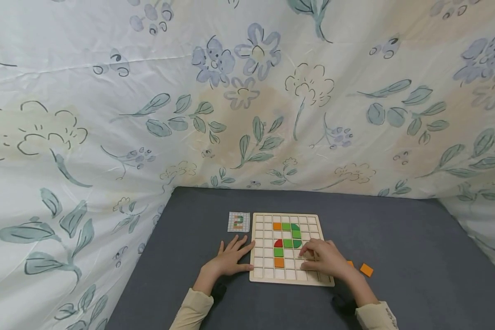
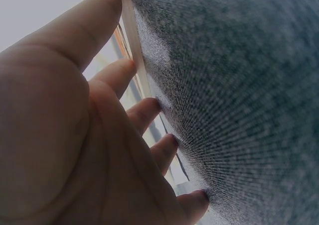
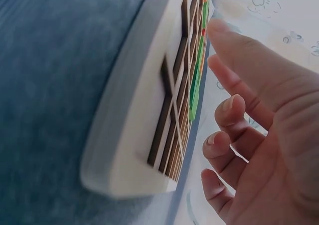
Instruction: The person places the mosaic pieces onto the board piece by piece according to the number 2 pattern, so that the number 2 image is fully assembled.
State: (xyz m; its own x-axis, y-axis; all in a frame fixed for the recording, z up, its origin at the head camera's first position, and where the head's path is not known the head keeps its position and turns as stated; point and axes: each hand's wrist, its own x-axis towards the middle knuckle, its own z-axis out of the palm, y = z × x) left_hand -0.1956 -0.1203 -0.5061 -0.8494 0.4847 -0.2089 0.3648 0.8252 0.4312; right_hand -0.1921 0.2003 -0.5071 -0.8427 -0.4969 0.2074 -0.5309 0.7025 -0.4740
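Note:
A wooden grid board (image 1: 264, 274) lies on the dark table. In its cells sit orange square tiles (image 1: 279, 262), several light green squares (image 1: 287, 243), two dark green rounded tiles (image 1: 295, 227) and one red rounded tile (image 1: 278, 243). My left hand (image 1: 227, 261) is spread flat on the table, its thumb and index finger touching the board's left edge; the left wrist view shows straight fingers along that side. Over the lower right cells hovers my right hand (image 1: 326, 256). Its thumb and fingers are bent loosely and apart, and in the right wrist view nothing shows between them.
A small pattern card (image 1: 239, 222) lies against the board's upper left corner. To the right of the board, an orange tile (image 1: 366, 270) rests on the cloth, with another orange piece (image 1: 350, 263) partly hidden behind the right wrist. A floral curtain (image 1: 247, 114) hangs behind the table.

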